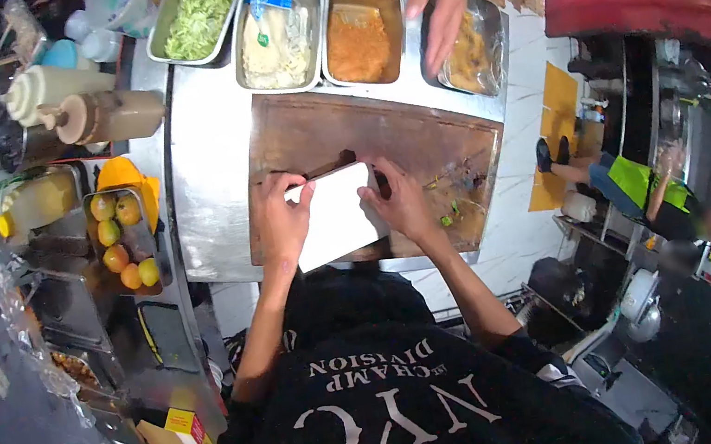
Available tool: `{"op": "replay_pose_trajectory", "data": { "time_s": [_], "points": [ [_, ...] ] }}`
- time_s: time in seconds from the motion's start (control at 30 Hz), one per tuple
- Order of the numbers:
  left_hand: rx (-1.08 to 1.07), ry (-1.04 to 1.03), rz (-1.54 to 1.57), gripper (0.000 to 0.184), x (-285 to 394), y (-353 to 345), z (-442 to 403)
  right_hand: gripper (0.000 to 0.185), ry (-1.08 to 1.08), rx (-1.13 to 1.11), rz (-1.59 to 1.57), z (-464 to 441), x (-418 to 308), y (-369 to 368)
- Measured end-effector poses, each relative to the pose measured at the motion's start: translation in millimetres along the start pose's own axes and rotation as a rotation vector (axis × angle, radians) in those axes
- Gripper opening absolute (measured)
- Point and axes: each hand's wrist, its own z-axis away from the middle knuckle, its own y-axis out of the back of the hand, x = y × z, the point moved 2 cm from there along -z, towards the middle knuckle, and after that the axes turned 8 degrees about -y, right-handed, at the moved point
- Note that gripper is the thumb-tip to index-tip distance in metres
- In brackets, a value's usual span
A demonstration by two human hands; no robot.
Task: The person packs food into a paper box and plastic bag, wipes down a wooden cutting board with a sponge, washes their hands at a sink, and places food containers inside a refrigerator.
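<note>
My left hand (283,222) grips the left side of a white flat object (334,218), its thumb at the upper left corner. On the opposite side, my right hand (401,203) holds the same object near its upper right corner. The white object is tilted over the front edge of a brown cutting board (302,127). Small green scraps (446,220) lie on the board to the right of my right hand. Whether the white object is a sheet, a bag or a box I cannot tell.
Metal trays of shredded greens (199,18), white shreds (290,54), orange food (358,43) and yellowish food (471,57) line the back. Another person's hand (443,0) reaches over the last. Sauce bottles (107,116) and a fruit tray (120,233) are left. Another person (651,187) is at the right.
</note>
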Motion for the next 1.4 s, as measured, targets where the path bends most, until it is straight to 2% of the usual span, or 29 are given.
{"op": "replay_pose_trajectory", "data": {
  "time_s": [0.1,0.13,0.17,0.2,0.23,0.27,0.3,0.37,0.4,0.43,0.53,0.63,0.67,0.73,0.77,0.8,0.83,0.87,0.9,0.97,1.0,1.1,1.13,1.23,1.27,1.3,1.4],
  "points": [
    [0.02,-0.093,-0.053,0.013,-10.1,-6.3,3.5,0.031,-0.105,-0.079,0.037,-4.0,-0.1,2.7],
    [-0.022,-0.049,-0.025,0.012,-9.2,-6.8,2.0,0.03,-0.113,-0.084,0.05,-3.0,-0.7,3.5],
    [-0.026,-0.101,0.065,0.007,-4.9,-2.9,-1.2,0.03,-0.096,-0.081,0.058,-9.3,-5.1,4.5],
    [0.042,-0.261,-0.092,0.006,-24.7,-13.9,-2.6,0.028,0.001,-0.045,0.024,-16.7,-6.4,5.5],
    [-0.028,-0.32,-0.183,0.009,-12.1,-3.8,-4.0,0.027,0.098,-0.013,-0.011,-14.5,-4.4,4.4],
    [-0.091,-0.294,-0.275,0.01,-19.4,-7.7,-2.8,0.025,0.115,0.003,-0.028,-12.5,0.0,3.1],
    [-0.074,-0.256,-0.138,0.011,-24.0,-9.8,-2.0,0.024,0.131,0.019,-0.042,-12.6,1.9,2.2],
    [-0.134,-0.209,-0.125,0.016,-3.8,3.8,3.7,0.023,-0.029,-0.061,-0.081,1.7,-16.1,15.8],
    [-0.141,-0.194,-0.073,0.017,-5.4,0.4,5.6,0.023,-0.009,-0.037,-0.117,4.8,-10.9,13.1],
    [-0.151,-0.218,0.0,0.018,-28.2,-15.4,6.4,0.022,-0.002,-0.015,-0.152,8.0,-3.4,8.7],
    [-0.252,-0.262,-0.022,0.018,-16.2,-6.9,7.8,0.02,0.083,0.069,-0.267,15.1,11.5,1.7],
    [-0.327,-0.351,-0.006,0.018,-22.3,-13.2,2.0,0.019,0.049,0.065,-0.416,20.6,23.2,-4.4],
    [-0.349,-0.375,0.027,0.017,-36.7,-23.3,-5.8,0.019,0.091,0.082,-0.459,17.5,34.7,-10.8],
    [-0.398,-0.394,0.021,0.017,-19.6,-21.1,-0.5,0.017,0.334,0.192,-0.269,11.2,31.4,2.3],
    [-0.424,-0.391,-0.016,0.017,7.7,-8.5,-1.9,0.017,0.295,0.073,-0.291,0.0,35.8,0.6],
    [-0.455,-0.406,0.002,0.017,5.5,-16.0,-2.9,0.02,0.339,-0.11,-0.364,-4.9,27.3,8.9],
    [-0.469,-0.428,0.018,0.016,3.5,-24.1,-6.9,0.022,0.262,-0.267,-0.267,-7.5,13.9,19.1],
    [-0.482,-0.465,-0.026,0.016,9.2,-26.9,-9.8,0.024,0.351,-0.384,-0.224,-24.3,27.7,5.5],
    [-0.487,-0.511,-0.074,0.017,16.4,-28.2,-11.9,0.025,0.354,-0.41,-0.174,-26.7,28.8,2.6],
    [-0.522,-0.476,-0.077,0.015,23.7,-28.3,-15.5,0.026,0.386,-0.442,-0.077,-36.3,21.1,-1.4],
    [-0.537,-0.466,-0.082,0.015,25.2,-26.1,-19.5,0.033,0.418,-0.508,-0.021,-41.3,25.4,-3.1],
    [-0.531,-0.345,0.091,0.013,24.3,-26.2,-20.9,0.029,0.419,-0.608,-0.08,-41.1,20.1,3.9],
    [-0.428,-0.35,0.114,0.014,26.3,-21.0,-19.6,0.03,0.399,-0.638,-0.104,-38.5,21.4,6.3],
    [0.012,-0.383,0.156,0.016,23.6,4.5,-7.6,0.032,0.574,-0.501,-0.154,-38.0,13.8,1.5],
    [0.059,-0.31,0.274,0.018,22.3,12.6,2.7,0.034,0.262,-0.708,-0.05,-39.1,23.1,5.9],
    [0.103,-0.237,0.391,0.02,19.3,20.2,12.3,0.033,0.241,-0.679,-0.068,-37.9,33.6,4.7],
    [0.117,-0.088,0.439,0.017,-27.4,21.2,46.7,0.033,0.19,-0.602,-0.152,-40.8,56.2,-3.1]
  ]
}}
